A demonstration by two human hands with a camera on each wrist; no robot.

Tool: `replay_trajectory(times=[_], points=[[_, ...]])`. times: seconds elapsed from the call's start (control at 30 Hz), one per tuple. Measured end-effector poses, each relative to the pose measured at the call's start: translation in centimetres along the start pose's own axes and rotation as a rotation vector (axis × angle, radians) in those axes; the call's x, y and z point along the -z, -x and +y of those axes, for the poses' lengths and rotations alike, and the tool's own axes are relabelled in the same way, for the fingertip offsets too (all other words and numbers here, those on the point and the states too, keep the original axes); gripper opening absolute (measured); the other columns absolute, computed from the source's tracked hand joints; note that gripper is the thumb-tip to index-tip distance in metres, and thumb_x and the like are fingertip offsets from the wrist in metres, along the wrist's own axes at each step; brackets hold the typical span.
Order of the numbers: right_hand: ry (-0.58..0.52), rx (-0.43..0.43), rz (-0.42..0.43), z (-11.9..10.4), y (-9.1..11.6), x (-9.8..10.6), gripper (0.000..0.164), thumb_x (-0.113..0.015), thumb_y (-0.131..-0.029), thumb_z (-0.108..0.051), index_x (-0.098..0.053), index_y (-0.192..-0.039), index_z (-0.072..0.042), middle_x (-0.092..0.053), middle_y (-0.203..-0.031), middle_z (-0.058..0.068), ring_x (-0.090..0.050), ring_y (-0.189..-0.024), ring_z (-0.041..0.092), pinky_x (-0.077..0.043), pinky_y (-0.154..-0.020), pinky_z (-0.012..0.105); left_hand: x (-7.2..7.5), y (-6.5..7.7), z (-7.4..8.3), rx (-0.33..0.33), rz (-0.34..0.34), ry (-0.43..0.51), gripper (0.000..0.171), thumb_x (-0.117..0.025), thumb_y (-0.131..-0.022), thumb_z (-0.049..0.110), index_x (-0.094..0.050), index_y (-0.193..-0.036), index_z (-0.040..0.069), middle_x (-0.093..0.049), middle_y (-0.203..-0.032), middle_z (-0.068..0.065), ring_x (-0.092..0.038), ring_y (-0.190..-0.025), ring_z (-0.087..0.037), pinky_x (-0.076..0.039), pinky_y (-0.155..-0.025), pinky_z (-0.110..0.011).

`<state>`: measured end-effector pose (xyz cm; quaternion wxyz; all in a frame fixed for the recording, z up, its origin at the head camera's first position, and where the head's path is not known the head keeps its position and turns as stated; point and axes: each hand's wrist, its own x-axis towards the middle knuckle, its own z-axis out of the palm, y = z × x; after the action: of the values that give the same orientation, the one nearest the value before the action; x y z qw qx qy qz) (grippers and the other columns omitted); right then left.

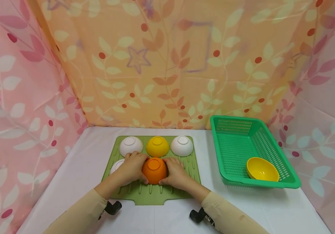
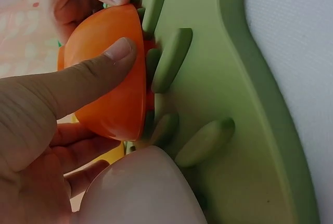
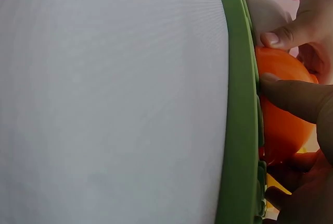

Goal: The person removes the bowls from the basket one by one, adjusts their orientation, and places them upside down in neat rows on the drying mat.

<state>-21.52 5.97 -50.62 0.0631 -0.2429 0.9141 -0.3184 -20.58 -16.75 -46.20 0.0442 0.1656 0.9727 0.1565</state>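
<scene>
An orange bowl (image 1: pixel 154 170) sits upside down at the front of a green ridged drying mat (image 1: pixel 149 201). My left hand (image 1: pixel 131 166) grips its left side, and the right hand (image 1: pixel 177 172) holds the opposite side. In the left wrist view, the left thumb (image 2: pixel 112 60) lies along the bowl's outside, with the rim close against the mat's ridges. The right thumb (image 3: pixel 283 92) presses on the bowl in the right wrist view, the other fingers curling round behind it. Beside the left hand, a white bowl (image 1: pixel 116 165) is upside down and partly hidden.
Along the mat's back row stand a white bowl (image 1: pixel 130 146), a yellow bowl (image 1: pixel 157 148) and another white bowl (image 1: pixel 182 146), all upside down. At the right, a green basket (image 1: pixel 220 152) holds a tilted yellow bowl (image 1: pixel 262 170). Patterned cloth (image 1: pixel 167 81) walls the table's back and sides.
</scene>
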Motion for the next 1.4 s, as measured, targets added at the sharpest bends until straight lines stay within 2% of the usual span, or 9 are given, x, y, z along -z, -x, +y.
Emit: replay_trajectory(times=[0.3, 0.5, 0.7, 0.83, 1.03, 1.4], points=[[0.013, 0.004, -0.003, 0.3, -0.3, -0.3, 0.096, -0.095, -0.071, -0.036, -0.047, -0.149, -0.005, -0.052, -0.148, 0.013, -0.039, -0.142, 0.034, -0.025, -0.116, 0.057, 0.0, -0.1, -0.1, -0.004, -0.015, -0.018, 0.090, -0.101, -0.056, 0.041, -0.062, -0.132, 0.011, -0.067, -0.126, -0.004, -0.050, -0.122, -0.029, -0.029, -0.110, -0.056], [0.019, 0.018, 0.001, 0.3, -0.1, -0.5, 0.096, -0.096, -0.069, -0.035, -0.049, -0.148, -0.005, -0.053, -0.147, 0.014, -0.040, -0.141, 0.035, -0.026, -0.115, 0.057, 0.5, -0.1, -0.6, -0.015, -0.032, 0.033, 0.088, -0.098, -0.063, 0.045, -0.063, -0.136, 0.010, -0.067, -0.130, -0.006, -0.050, -0.126, -0.031, -0.033, -0.111, -0.056], [0.019, 0.020, 0.000, 0.3, -0.1, -0.3, 0.096, -0.096, -0.070, -0.035, -0.049, -0.147, -0.004, -0.053, -0.146, 0.014, -0.040, -0.141, 0.035, -0.026, -0.115, 0.058, 1.6, -0.6, 0.0, -0.097, 0.011, 0.126, 0.070, -0.094, -0.072, 0.039, -0.068, -0.130, 0.009, -0.068, -0.127, -0.005, -0.053, -0.121, -0.029, -0.036, -0.108, -0.057], [0.029, 0.018, -0.004, 0.3, -0.1, -0.2, 0.096, -0.095, -0.070, -0.036, -0.048, -0.148, -0.005, -0.053, -0.147, 0.013, -0.040, -0.141, 0.035, -0.025, -0.116, 0.058, 1.3, -0.9, 0.2, -0.139, 0.019, 0.112, 0.058, -0.092, -0.075, 0.038, -0.072, -0.124, 0.014, -0.068, -0.124, -0.002, -0.052, -0.117, -0.026, -0.038, -0.104, -0.055], [0.043, 0.026, -0.011, 0.0, 0.1, 0.0, 0.097, -0.095, -0.071, -0.036, -0.047, -0.149, -0.004, -0.052, -0.148, 0.014, -0.040, -0.141, 0.036, -0.027, -0.114, 0.059, 0.9, -1.1, 0.4, -0.125, 0.019, 0.099, 0.053, -0.091, -0.076, 0.038, -0.073, -0.123, 0.020, -0.067, -0.125, 0.001, -0.051, -0.117, -0.023, -0.037, -0.104, -0.051], [0.061, 0.024, -0.037, -0.6, 1.3, 1.0, 0.099, -0.093, -0.074, -0.032, -0.042, -0.153, -0.003, -0.046, -0.153, 0.016, -0.037, -0.145, 0.036, -0.024, -0.120, 0.060, 1.1, -1.1, 1.1, -0.089, 0.028, 0.110, 0.045, -0.091, -0.077, 0.030, -0.077, -0.119, 0.022, -0.067, -0.125, 0.000, -0.053, -0.117, -0.024, -0.039, -0.102, -0.050]])
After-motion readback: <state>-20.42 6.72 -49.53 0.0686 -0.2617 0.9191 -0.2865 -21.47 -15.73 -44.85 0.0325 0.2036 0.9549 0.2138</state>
